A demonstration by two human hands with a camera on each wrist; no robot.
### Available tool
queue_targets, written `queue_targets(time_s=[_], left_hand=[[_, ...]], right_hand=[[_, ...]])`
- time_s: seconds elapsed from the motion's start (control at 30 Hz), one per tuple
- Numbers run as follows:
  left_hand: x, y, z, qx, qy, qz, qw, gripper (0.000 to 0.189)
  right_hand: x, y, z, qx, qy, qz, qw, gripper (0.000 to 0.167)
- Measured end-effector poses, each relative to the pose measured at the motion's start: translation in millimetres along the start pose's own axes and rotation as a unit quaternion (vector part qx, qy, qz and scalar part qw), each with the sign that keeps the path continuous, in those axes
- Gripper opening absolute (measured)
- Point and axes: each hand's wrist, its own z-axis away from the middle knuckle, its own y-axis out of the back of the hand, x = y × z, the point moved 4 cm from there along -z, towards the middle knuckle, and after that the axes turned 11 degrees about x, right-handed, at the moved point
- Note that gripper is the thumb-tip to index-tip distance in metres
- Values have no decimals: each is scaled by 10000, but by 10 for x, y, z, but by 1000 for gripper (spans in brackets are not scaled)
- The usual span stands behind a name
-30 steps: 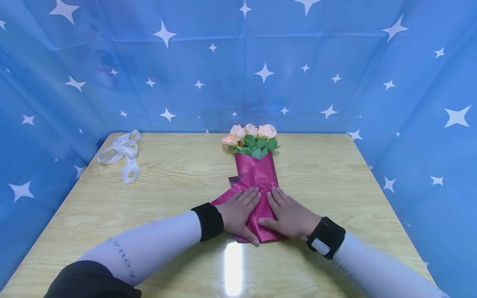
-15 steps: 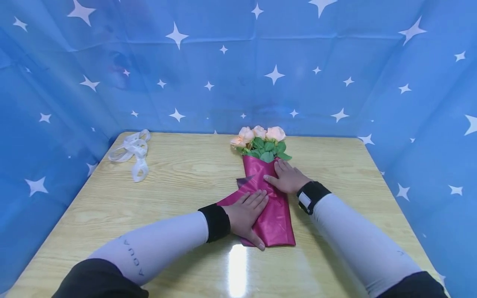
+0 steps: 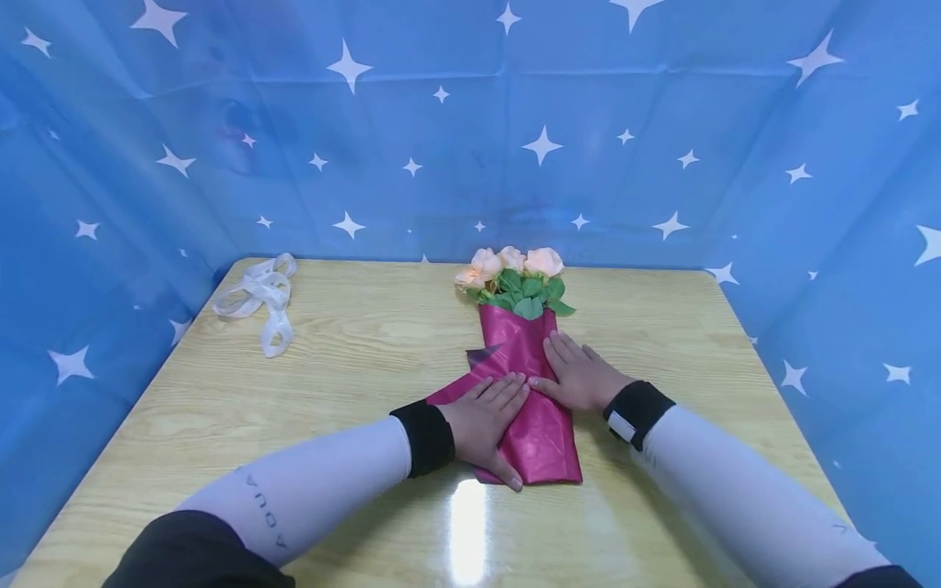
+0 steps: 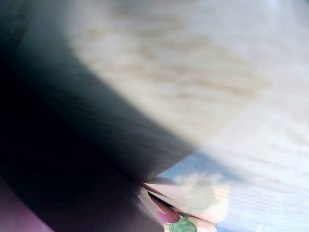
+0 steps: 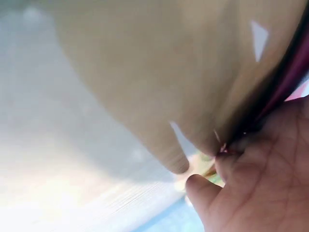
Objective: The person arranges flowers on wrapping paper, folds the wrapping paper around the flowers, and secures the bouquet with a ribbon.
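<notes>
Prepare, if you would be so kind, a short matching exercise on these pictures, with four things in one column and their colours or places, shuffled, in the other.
Column one
1. Ribbon
2. Wrapping paper
3. Flowers
4. Backdrop

Column two
A. Dark pink, touched by the left hand and the right hand
B. Blue, with white stars
C. White, lying near the far left corner of the table
D. Peach, beside green leaves

Right pairs: 1-C, 2-A, 3-D, 4-B

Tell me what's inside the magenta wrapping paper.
Pale peach flowers and green leaves stick out of the top of the magenta wrapping paper. Anything farther down inside is covered by the paper and cannot be seen.
</notes>
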Motion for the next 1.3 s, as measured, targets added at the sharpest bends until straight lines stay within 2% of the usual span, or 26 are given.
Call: queue_targets(time_s=[0.1, 0.3, 0.47, 0.57, 0.63, 0.7, 0.77, 0.8, 0.83, 0.87, 0.9, 0.93, 0.97, 1.0, 1.03, 1.07, 1.1, 1.13, 1.17, 1.23, 1.3], left_hand=[[-9, 3, 4, -14, 17, 1, 10000, 132], [-3, 6, 5, 65, -2, 44, 10000, 133], [-2, 4, 8, 90, -1, 69, 9999, 133], [-3, 1, 8, 86, -15, 67, 9999, 133], [-5, 5, 14, 96, -20, 50, 9999, 133], [-14, -1, 14, 112, -23, 17, 9999, 133], [-13, -2, 14, 127, -31, -5, 9999, 133], [-8, -2, 13, 135, -38, -2, 9999, 133], [-11, -3, 15, 158, -36, 9, 9999, 133], [-14, -4, 16, 178, -35, 20, 9998, 133], [-18, -5, 17, 199, -36, 35, 9998, 133], [-22, -5, 17, 224, -41, 53, 9997, 133], [-26, -5, 17, 248, -44, 65, 9997, 133], [-31, -4, 18, 273, -45, 69, 9996, 133], [-35, -2, 19, 304, -49, 91, 9995, 133], [-39, 0, 21, 329, -57, 98, 9994, 133], [-42, 1, 24, 354, -68, 105, 9993, 133], [-45, 2, 28, 372, -81, 105, 9992, 133], [-47, 2, 34, 388, -94, 105, 9991, 133], [-50, 2, 45, 437, -138, 109, 9989, 134], [-56, 5, 57, 485, -200, 98, 9986, 135]], right_hand=[[-81, -50, 303, 16, 304, 214, 9993, 92], [-204, -154, 821, 88, 446, 416, 9981, 95], [-299, -224, 1098, 227, 451, 564, 9971, 91], [-347, -249, 1191, 245, 374, 606, 9972, 89], [-372, -241, 1213, 264, 332, 500, 9978, 89], [-379, -229, 1200, 284, 242, 136, 9992, 90], [-378, -185, 1170, 281, -56, -872, 9958, 88], [-371, -160, 1148, 278, -269, -1625, 9859, 87], [-363, -132, 1115, 243, -530, -2480, 9670, 85], [-351, -97, 1082, 252, -837, -3360, 9378, 83], [-331, -64, 1049, 290, -1188, -4184, 9000, 81], [-307, -30, 1018, 367, -1503, -4896, 8581, 78], [-277, -2, 990, 456, -1797, -5462, 8169, 75], [-245, 16, 968, 536, -2060, -5861, 7818, 72], [-212, 24, 949, 605, -2290, -6134, 7534, 68], [-182, 25, 929, 657, -2429, -6316, 7333, 66], [-154, 12, 906, 659, -2523, -6447, 7185, 62], [-134, -7, 887, 611, -2572, -6535, 7092, 58], [-120, -30, 869, 522, -2570, -6587, 7052, 55], [-117, -86, 832, 277, -2480, -6597, 7089, 48], [-139, -128, 795, 34, -2314, -6577, 7169, 46]])
